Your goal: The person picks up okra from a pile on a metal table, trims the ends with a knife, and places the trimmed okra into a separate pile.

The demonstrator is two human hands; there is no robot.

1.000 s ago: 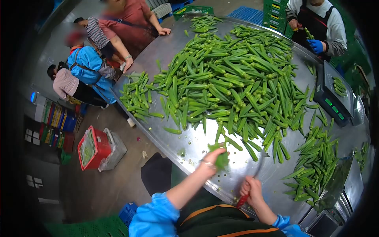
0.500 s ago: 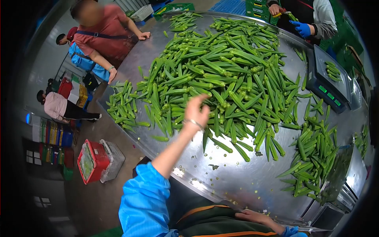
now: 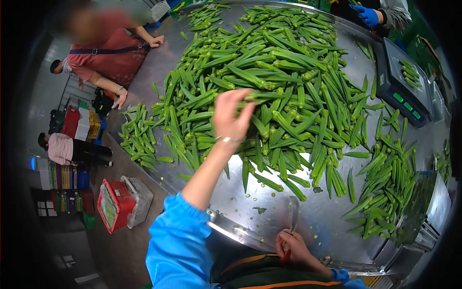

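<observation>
My left hand [image 3: 232, 115], with a bangle at the wrist, is over the middle of a big okra pile [image 3: 288, 62], thumb and fingers closed on the stem end of an okra pod [image 3: 264, 96]. Near the table's front edge, my right hand [image 3: 293, 244] grips a small knife [image 3: 294, 212], its blurred blade pointing away from me over the metal table [image 3: 231, 185]. Small cut okra ends and a dark scrap [image 3: 260, 210] lie between my hands.
A smaller okra heap [image 3: 385, 183] lies at the right, below a scale [image 3: 404, 82] holding several pods. A person in red [image 3: 106, 58] leans on the table's left side. A blue-gloved hand [image 3: 368, 16] is at the back right. Crates [image 3: 117, 204] stand on the floor.
My left hand has closed on a pod and moved slightly left and up in view. My right hand has come forward, and the knife now shows. The view has shifted a little.
</observation>
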